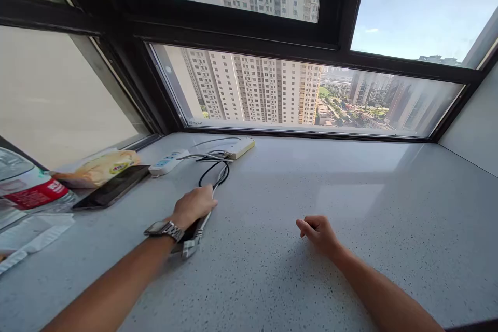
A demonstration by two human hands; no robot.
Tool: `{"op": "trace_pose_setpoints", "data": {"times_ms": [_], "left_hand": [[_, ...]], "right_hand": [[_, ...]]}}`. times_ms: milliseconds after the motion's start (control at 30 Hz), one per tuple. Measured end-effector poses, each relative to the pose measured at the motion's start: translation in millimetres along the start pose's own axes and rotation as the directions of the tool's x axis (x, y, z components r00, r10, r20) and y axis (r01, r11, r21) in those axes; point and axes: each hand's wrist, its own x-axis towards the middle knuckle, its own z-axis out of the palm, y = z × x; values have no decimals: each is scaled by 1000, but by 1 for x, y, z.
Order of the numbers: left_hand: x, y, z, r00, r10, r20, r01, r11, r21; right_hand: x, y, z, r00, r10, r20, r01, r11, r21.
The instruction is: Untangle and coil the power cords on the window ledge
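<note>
My left hand (pixel 193 206), with a metal watch (pixel 164 229) on the wrist, is closed around a bundle of cables (pixel 202 220) lying on the speckled white sill (pixel 311 202). The cables loop back toward a white power strip (pixel 168 162) and a flat cream box (pixel 240 147) near the window. My right hand (pixel 319 232) rests on the sill to the right, fingers curled into a loose fist, holding nothing that I can see.
At the far left lie a dark tablet or phone (pixel 111 189), a yellow snack packet (pixel 101 167), a water bottle with a red label (pixel 27 189) and a white wrapper (pixel 31 236). Black-framed windows (pixel 241 36) close the back; a wall (pixel 472 129) stands on the right.
</note>
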Motion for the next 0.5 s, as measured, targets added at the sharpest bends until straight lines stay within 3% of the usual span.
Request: {"op": "trace_pose_setpoints", "data": {"times_ms": [100,167,267,300,367,433,500], "left_hand": [[-15,50,16,993,88,75,-69,972,-227],[-32,86,28,970,164,181,-7,761,-649],[-59,132,44,937,269,224,47,537,-842],[-67,143,49,913,337,230,33,500,-865],[-80,157,54,854,464,233,-57,530,-846],[-88,158,52,820,548,162,-277,629,-727],[-92,148,43,815,579,22,-493,712,-500]], "right_hand": [[0,-1,0,997,-11,-82,7,999,-51],[0,-3,-1,982,-19,-186,-5,992,-128],[-1,-10,-4,965,9,-263,-91,948,-305],[-1,-12,-6,969,31,-243,-121,923,-366],[-2,-15,-9,978,95,-186,-171,874,-455],[-2,-17,-11,975,163,-152,-218,843,-493],[-3,-20,-13,965,212,-154,-261,824,-502]]}}
